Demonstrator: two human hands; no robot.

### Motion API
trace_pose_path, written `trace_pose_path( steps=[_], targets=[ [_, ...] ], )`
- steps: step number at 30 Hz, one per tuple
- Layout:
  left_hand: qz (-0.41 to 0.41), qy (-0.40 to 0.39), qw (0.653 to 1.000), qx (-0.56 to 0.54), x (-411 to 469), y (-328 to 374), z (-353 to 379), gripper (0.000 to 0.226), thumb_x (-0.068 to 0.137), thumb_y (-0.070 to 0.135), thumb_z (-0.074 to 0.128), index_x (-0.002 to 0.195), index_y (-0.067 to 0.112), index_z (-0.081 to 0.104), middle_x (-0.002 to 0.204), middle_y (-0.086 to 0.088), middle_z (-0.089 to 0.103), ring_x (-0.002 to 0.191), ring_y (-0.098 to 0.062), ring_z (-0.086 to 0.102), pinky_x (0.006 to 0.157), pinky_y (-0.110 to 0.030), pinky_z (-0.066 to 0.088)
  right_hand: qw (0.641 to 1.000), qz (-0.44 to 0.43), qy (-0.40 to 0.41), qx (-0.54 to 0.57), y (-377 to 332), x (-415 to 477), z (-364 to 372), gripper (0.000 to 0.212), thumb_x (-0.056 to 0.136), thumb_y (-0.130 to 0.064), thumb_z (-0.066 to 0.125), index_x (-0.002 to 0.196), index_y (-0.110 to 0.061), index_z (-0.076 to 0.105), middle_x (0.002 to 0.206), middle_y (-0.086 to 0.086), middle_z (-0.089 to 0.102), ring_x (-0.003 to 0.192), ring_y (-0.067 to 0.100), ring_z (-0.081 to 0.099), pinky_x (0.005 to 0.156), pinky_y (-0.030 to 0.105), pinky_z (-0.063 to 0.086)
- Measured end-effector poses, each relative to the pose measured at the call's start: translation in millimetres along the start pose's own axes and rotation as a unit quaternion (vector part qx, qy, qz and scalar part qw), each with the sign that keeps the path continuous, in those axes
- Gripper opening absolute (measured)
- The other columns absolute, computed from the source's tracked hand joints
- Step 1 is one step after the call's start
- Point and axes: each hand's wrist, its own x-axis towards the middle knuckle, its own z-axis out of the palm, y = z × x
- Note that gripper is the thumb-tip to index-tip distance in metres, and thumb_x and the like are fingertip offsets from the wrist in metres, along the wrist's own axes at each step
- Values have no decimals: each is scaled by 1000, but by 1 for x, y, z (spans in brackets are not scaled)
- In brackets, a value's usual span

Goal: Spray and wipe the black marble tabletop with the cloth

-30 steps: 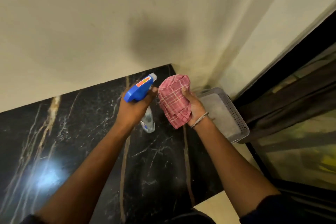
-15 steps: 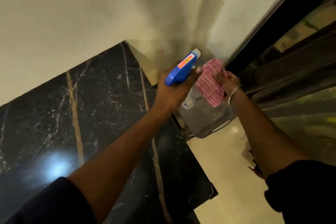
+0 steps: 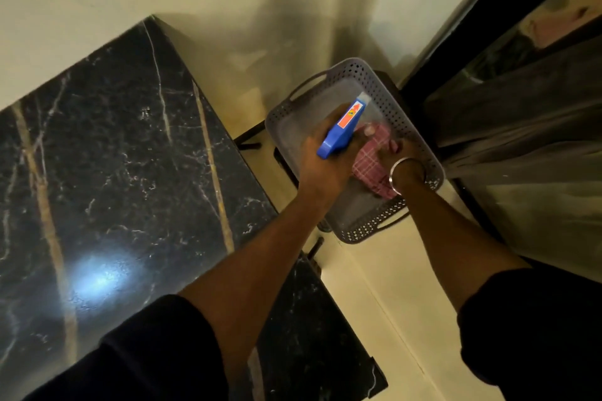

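Both hands have swung right, off the black, white-veined marble bench point(image 3: 114, 156); a second ago they were up over its far corner, and now they are low over the grey perforated plastic basket point(image 3: 395, 107) that sits just past the bench's end; what the basket rests on I cannot tell.

My left grip point(image 3: 325, 169) is wrapped tight round the neck of the blue-headed plastic spray bottle point(image 3: 345, 127), nozzle pointing away towards the basket's far wall; the bottle's body is hidden under the hand.

My right grip point(image 3: 402, 156), silver bangle point(image 3: 392, 171) on the wrist, is pinching the pink checked cloth point(image 3: 371, 169); half a second ago that cloth was held up beside the nozzle, and now it hangs down inside the basket walls; whether it touches the basket floor I cannot make out.

The bench itself is left well clear of both hands; it shows a bright glare patch near me, with no foam or streaks that I can see.

I read this as the tidy-away; spraying and wiping look done, and both tools are about to be dropped in the basket; neither has been released yet; the cloth sits right under the bottle, so it may get pinned beneath it.
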Motion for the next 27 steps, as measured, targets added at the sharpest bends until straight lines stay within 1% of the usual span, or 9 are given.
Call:
trace_pose_path(
  steps=[2,5,8,11,13,17,19,22,27],
  targets=[
    [0,-5,1000,-5,1,-5,3,36,83,5,71,106,-18,55,101,-41,56,89,-35,51,74,-38,48,997,-22,25,-73,-6,-6,-1,51,85,-53,61,107,-8,60,117,22,63,111,36,59,99,44,43],
    [16,-10,1000,-10,-4,-10,5,34,83,-2,68,110,-16,55,104,-43,56,91,-34,50,76,-32,49,992,-35,36,-111,-11,-16,-4,58,89,-44,62,127,-1,52,132,23,54,123,37,51,104,43,38],
    [32,-8,999,-25,-5,-17,9,38,83,-2,68,119,-2,56,111,-29,62,87,-23,61,79,-19,53,987,-53,78,-131,-12,-26,-9,54,90,-39,61,128,-2,52,133,22,54,123,37,51,101,44,41],
    [40,-22,999,-11,-4,-32,11,36,78,4,76,110,2,60,100,-7,65,85,-7,62,84,-29,55,981,-55,107,-150,-13,-37,-13,56,89,-37,60,133,-3,50,134,21,52,124,36,51,100,42,41],
    [25,-14,1000,-2,-5,-35,11,46,73,10,81,113,2,60,100,-5,65,86,-9,62,82,-30,56,976,-65,113,-176,-13,-48,-17,59,88,-41,62,131,-3,50,132,21,54,121,36,53,98,42,43],
    [-35,-5,998,47,-15,-20,7,91,65,15,86,141,14,38,132,2,51,114,-6,50,86,-3,40,980,-93,98,-147,-17,-70,-31,60,88,-37,64,134,-3,48,135,21,52,125,35,51,103,39,39],
    [-62,-9,996,67,-25,-16,2,105,65,16,87,148,14,24,137,0,46,121,-13,49,96,-14,41,982,-94,96,-132,-20,-80,-39,60,87,-33,65,136,-4,47,137,20,52,126,34,50,104,39,38],
    [-82,-24,990,109,-44,-4,-10,109,68,24,84,151,15,14,145,-9,40,131,-25,43,107,-38,39,983,-102,105,-113,-32,-107,-50,38,87,-28,62,117,-4,61,120,21,63,109,35,60,93,40,47],
    [-44,-60,989,131,-72,24,-48,95,73,30,81,147,17,23,137,-3,48,125,-22,48,89,-25,40,978,-128,154,-60,-52,-154,-65,23,86,-13,52,93,3,67,95,28,67,88,42,63,78,44,48]
  ],
)
